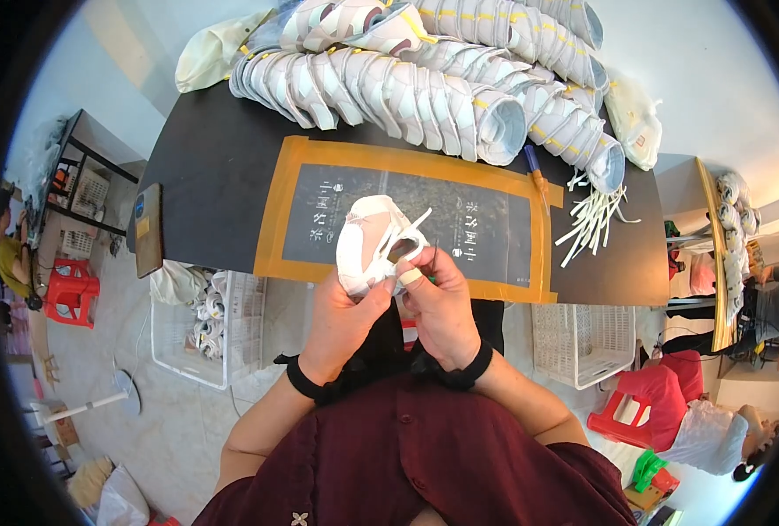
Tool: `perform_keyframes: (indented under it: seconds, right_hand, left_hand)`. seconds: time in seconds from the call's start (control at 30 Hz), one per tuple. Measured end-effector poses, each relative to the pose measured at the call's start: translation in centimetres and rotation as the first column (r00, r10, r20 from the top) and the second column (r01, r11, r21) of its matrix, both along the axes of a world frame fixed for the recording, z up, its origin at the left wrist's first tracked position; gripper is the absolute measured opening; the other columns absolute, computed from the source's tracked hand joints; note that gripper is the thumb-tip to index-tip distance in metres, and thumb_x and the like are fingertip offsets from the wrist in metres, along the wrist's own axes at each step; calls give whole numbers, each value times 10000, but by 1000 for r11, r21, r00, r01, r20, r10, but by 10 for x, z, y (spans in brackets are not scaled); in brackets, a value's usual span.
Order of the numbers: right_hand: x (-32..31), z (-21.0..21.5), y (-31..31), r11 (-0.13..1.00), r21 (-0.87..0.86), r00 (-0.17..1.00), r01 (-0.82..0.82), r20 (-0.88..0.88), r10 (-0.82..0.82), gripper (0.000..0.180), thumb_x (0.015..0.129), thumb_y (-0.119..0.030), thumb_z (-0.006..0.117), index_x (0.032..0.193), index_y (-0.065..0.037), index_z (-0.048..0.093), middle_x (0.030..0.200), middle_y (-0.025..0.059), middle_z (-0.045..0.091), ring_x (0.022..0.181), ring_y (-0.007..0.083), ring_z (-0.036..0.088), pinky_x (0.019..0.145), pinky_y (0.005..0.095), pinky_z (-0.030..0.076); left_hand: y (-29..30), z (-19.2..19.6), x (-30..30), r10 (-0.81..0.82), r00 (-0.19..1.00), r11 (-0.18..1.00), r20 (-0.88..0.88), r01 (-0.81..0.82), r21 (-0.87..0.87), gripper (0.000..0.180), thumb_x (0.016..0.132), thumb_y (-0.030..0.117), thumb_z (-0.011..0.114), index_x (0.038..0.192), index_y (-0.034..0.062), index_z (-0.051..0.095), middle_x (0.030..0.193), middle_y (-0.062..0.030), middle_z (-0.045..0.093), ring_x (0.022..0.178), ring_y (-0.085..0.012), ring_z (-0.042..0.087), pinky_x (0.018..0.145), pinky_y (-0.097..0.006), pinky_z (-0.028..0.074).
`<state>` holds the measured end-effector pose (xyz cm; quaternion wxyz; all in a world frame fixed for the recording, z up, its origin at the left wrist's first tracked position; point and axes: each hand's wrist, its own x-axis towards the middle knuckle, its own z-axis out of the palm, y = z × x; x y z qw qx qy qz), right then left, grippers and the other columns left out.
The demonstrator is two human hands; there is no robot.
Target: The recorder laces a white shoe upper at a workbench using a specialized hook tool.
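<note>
A white and pale pink shoe upper [365, 235] is held up before me, over the table's near edge. My left hand [344, 317] grips its lower left side, the thumb pressed against the white material. At the upper's opening, my right hand [440, 302] has thumb and fingers closed on the white edge or lace, with a tape-like wrap on one finger. One white lace end [420, 217] sticks up from the upper. Exactly what lies between the right fingertips is hidden.
Nested rows of shoe uppers [363, 92] fill the back of the dark table [205, 184]. A taped sheet [319, 188], a blue-capped pen-like tool [532, 162] and loose white laces [593, 223] lie nearer. White crates [582, 346] stand below; co-workers [709, 434] sit at the sides.
</note>
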<state>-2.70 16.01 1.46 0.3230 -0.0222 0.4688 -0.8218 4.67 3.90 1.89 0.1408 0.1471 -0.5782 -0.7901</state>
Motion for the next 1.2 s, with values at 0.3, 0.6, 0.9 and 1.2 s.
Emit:
perform_keyframes:
  seconds: [0.3,0.6,0.9,1.2]
  right_hand:
    - [3,-2,-3,1000,-29,1000,7,1,-7,50,954,-152,651,966,-126,609,824,-80,535,684,1,417,559,173,311]
    - [3,-3,-7,1000,-17,999,26,-28,-27,53,959,-155,644,960,-127,598,803,-83,526,668,1,408,557,174,316]
    - [-3,-12,6,941,250,889,229,-447,-98,67,995,-122,550,1004,-59,529,877,1,541,727,99,495,643,258,442]
    - [-12,27,21,814,504,518,288,-797,311,64,923,-84,593,981,-60,582,936,153,600,805,370,622,686,387,514]
  left_hand:
    - [-1,-1,1,4,1000,1000,19,-3,-9,344,926,52,641,1257,8,554,1144,-21,633,1012,-70,573,863,-253,476]
    - [2,-4,-3,40,999,999,-20,-40,1,333,938,68,646,1251,3,554,1147,-27,631,1007,-69,570,854,-251,474]
    - [5,5,-9,98,995,995,-11,-98,-1,300,937,41,624,1228,-4,566,1083,-12,636,928,-48,557,792,-223,467]
    - [4,-4,-23,106,990,992,-92,-111,-56,266,934,33,617,1191,-17,573,1028,-7,636,861,-35,546,727,-213,461]
